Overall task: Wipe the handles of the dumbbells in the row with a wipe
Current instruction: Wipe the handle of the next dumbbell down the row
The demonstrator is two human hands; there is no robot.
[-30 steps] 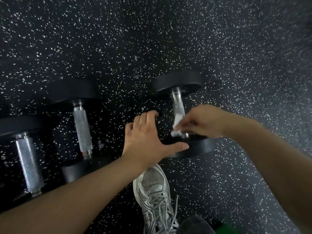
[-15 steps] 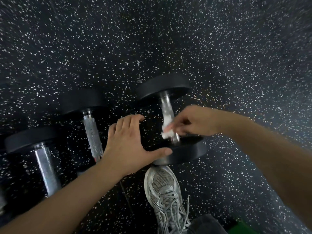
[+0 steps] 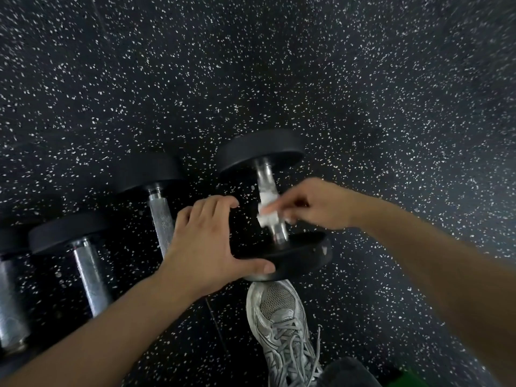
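my right hand [image 3: 315,203] pinches the wipe [image 3: 267,210] around the handle [image 3: 269,205] of the rightmost dumbbell [image 3: 275,202] on the floor [image 3: 391,107]; my left hand [image 3: 206,241] spreads open, thumb on its near weight; if that slips, it could roll onto my shoe [image 3: 282,325]; i count four dumbbells, one wipe

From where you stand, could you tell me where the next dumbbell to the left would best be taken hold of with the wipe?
Probably by its knurled handle, wrapped from above. The bar lies flat on the floor between two black heads, leaving only its top and sides free. Its near end is hidden behind the left hand, so the bare far half is the easier spot. The right hand holds the wipe.
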